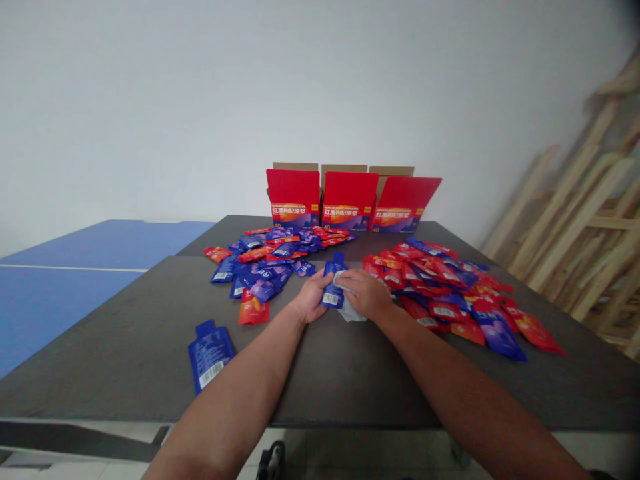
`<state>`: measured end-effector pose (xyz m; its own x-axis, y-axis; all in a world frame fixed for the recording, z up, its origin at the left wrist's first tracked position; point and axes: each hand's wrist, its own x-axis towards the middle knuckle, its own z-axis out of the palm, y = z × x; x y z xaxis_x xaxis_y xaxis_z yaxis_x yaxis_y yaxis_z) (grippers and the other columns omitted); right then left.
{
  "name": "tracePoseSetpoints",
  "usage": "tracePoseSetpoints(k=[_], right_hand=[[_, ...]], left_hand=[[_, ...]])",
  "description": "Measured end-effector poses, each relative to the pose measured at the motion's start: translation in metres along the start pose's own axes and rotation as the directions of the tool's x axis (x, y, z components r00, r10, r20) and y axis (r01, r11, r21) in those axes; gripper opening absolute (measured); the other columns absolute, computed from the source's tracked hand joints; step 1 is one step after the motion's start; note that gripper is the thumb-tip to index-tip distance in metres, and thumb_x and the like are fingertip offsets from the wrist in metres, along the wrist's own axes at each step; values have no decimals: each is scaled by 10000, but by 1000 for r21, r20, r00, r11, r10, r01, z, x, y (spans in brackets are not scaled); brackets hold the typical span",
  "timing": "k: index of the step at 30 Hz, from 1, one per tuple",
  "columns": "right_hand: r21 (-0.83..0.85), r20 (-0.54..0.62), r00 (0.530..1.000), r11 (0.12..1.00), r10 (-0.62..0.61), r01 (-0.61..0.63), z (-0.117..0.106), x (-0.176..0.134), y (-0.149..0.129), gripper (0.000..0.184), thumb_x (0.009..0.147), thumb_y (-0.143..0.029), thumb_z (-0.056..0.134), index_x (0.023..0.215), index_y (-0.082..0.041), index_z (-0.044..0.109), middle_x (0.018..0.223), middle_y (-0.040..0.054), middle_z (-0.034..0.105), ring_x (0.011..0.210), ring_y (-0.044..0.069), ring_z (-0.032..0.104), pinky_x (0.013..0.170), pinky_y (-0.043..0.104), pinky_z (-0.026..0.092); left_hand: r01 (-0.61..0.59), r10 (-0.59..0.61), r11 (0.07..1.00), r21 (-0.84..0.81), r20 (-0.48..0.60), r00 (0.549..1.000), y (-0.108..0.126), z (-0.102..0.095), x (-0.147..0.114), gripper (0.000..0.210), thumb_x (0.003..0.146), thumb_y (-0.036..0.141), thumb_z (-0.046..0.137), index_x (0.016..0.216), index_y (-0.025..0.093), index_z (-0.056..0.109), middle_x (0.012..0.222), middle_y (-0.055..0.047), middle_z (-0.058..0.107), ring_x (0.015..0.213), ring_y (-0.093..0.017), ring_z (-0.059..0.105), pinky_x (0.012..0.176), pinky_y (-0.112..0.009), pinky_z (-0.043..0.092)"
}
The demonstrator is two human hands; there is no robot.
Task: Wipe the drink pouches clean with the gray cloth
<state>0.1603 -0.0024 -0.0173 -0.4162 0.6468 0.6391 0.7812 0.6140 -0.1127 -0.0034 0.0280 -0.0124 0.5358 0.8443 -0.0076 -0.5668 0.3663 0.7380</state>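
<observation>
A blue drink pouch (pixel 331 295) with a white barcode is held upright over the middle of the dark table, its narrow neck pointing away from me. My left hand (pixel 313 295) grips its left edge. In my right hand (pixel 367 292) is a light grey cloth (pixel 353 312), which lies against the pouch's right side and hangs below my fingers. Part of the pouch is hidden by the cloth and fingers. Another blue pouch (pixel 211 357) lies alone near my left forearm, partly covered by it.
Mixed red and blue pouches form a left pile (pixel 273 257) and a larger right pile (pixel 445 287). Behind them stand three red cartons with raised flaps (pixel 349 203). A blue table (pixel 100 267) adjoins on the left; wooden slats (pixel 590 227) lean at right.
</observation>
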Motion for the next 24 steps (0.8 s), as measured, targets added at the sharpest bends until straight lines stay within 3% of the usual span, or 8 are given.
tracePoseSetpoints(k=[7,13,15,18,21,24], right_hand=[[13,-130,972,980,196,-196,2,-1,13,278,849,-182,530,1073,-238,685,1040,82,647,1001,229,572,891,404,486],[22,-254,908,940,334,-339,2,0,18,273,871,-191,489,1065,-204,680,1028,103,642,1002,236,573,893,405,490],[15,-227,937,963,265,-269,0,0,12,273,871,-197,498,1076,-212,678,1037,98,645,1005,230,572,890,396,489],[23,-47,999,999,-22,23,-2,1,-6,276,843,-191,548,1076,-261,680,1056,59,659,987,214,573,875,375,487],[47,124,957,965,-262,259,-4,1,-26,274,834,-177,559,1050,-288,688,1041,27,675,946,200,575,883,366,475],[28,147,951,962,-273,271,-4,2,-35,275,838,-166,552,1043,-286,691,1031,30,672,935,195,574,903,369,462]], left_hand=[[106,-109,993,54,49,993,-1,2,-6,330,791,136,626,1119,171,629,925,-91,680,750,-189,666,726,-322,531],[182,-182,983,18,34,983,5,3,-7,337,822,180,603,1157,215,599,991,-93,673,813,-211,670,703,-343,537],[188,-189,979,-72,-7,982,8,1,-5,285,851,240,578,1130,193,606,961,-92,679,795,-202,671,698,-337,536],[211,-218,963,-169,-22,976,12,-2,-3,333,894,377,500,1056,120,639,884,-116,684,751,-203,668,674,-320,532],[262,-263,946,-193,22,965,15,-4,-2,473,898,494,448,1044,94,655,863,-133,686,738,-217,667,655,-319,526],[314,-308,930,-190,58,950,14,-3,-4,529,883,549,451,1049,92,658,849,-129,689,730,-220,667,650,-313,517]])
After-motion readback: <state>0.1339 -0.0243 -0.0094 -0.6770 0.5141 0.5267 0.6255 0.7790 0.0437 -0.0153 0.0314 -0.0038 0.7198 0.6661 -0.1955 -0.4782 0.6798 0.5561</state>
